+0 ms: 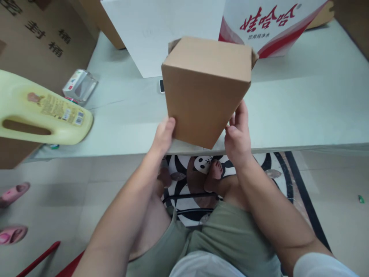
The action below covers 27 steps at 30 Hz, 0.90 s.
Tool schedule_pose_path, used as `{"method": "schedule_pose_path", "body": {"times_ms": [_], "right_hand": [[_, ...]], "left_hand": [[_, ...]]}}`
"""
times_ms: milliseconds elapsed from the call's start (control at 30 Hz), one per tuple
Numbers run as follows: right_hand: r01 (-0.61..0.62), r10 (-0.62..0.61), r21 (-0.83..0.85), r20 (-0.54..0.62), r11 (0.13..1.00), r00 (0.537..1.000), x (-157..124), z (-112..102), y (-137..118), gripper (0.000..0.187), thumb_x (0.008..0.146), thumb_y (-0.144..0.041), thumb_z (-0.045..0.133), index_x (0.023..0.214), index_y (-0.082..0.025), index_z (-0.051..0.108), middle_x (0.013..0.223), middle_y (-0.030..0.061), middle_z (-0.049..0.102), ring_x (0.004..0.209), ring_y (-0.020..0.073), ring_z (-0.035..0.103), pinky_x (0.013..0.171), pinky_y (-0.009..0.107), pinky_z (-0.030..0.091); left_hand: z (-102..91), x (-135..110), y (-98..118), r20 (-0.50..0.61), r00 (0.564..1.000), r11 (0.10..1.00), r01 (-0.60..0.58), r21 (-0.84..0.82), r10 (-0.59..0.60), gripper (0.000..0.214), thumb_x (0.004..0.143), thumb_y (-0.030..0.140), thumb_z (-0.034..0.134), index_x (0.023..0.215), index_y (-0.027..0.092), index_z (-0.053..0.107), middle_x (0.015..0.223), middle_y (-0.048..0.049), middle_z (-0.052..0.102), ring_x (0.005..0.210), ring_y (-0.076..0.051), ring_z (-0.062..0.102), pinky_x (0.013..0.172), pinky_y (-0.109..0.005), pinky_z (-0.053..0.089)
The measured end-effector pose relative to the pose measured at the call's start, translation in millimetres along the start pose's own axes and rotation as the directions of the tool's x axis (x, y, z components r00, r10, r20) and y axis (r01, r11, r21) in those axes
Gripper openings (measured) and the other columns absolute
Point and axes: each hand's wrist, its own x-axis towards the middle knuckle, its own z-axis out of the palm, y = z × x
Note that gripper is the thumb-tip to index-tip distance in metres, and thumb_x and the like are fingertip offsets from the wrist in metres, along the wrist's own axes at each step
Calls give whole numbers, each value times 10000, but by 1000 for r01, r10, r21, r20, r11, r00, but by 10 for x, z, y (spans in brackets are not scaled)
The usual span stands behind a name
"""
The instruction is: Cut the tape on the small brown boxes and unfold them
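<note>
A plain brown cardboard box (201, 100) is held up, tilted, over the near part of the table. My left hand (164, 134) grips its lower left edge, thumb on the near face and the other fingers hidden behind. On the lower right edge my right hand (239, 134) is closed, its fingers curled at the side of the box. Small flaps stick out at the box's upper corners. Behind it a white carton (167, 19) stands on the table, and a small dark-screened device (162, 86) peeks out at the box's left.
On the left lie a pale yellow bottle (66, 119) with a handle and a clear plastic pack (80, 86), beside a large brown carton (43, 42). A white and red carton (268, 27) stands at the back of the pale-covered table (311, 104). Pink slippers (14, 234) are on the floor.
</note>
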Motion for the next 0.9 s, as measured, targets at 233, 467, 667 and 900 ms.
{"method": "schedule_pose_path", "body": {"times_ms": [233, 467, 667, 900], "right_hand": [[95, -97, -114, -15, 989, 995, -70, -94, -254, 564, 976, -667, 466, 1411, -331, 595, 1580, 79, 551, 1555, 351, 435, 1244, 637, 404], [166, -190, -192, -117, 967, 975, -61, -66, -315, 435, 1013, -560, 456, 1306, -348, 697, 1497, 43, 598, 1557, 364, 421, 1296, 720, 278], [205, -207, -215, 11, 955, 978, -34, 30, -383, 312, 974, -416, 595, 1228, -305, 737, 1385, 71, 649, 1419, 315, 572, 1303, 635, 334], [-37, -8, -328, -134, 944, 991, 64, -130, -366, 347, 1018, -409, 430, 1139, -257, 717, 1249, 96, 681, 1247, 266, 652, 1057, 499, 565]], "left_hand": [[26, 15, -38, 125, 948, 942, 308, -133, -292, 741, 902, 869, 431, 969, 233, 804, 917, -125, 818, 980, -319, 798, 867, -473, 655], [155, -109, 28, 287, 876, 914, 326, 241, -388, 729, 936, 820, 435, 1093, 208, 797, 801, -133, 796, 696, -310, 763, 662, -457, 627], [122, -129, 348, 112, 921, 901, -388, 195, 372, 580, 1040, 652, 381, 1445, 304, 606, 1543, -88, 612, 1481, -309, 529, 1163, -502, 502], [213, -199, 495, 273, 820, 774, -568, 280, 503, 454, 1046, 475, 422, 1358, 249, 662, 1436, -98, 670, 1462, -330, 522, 1258, -598, 395]]}}
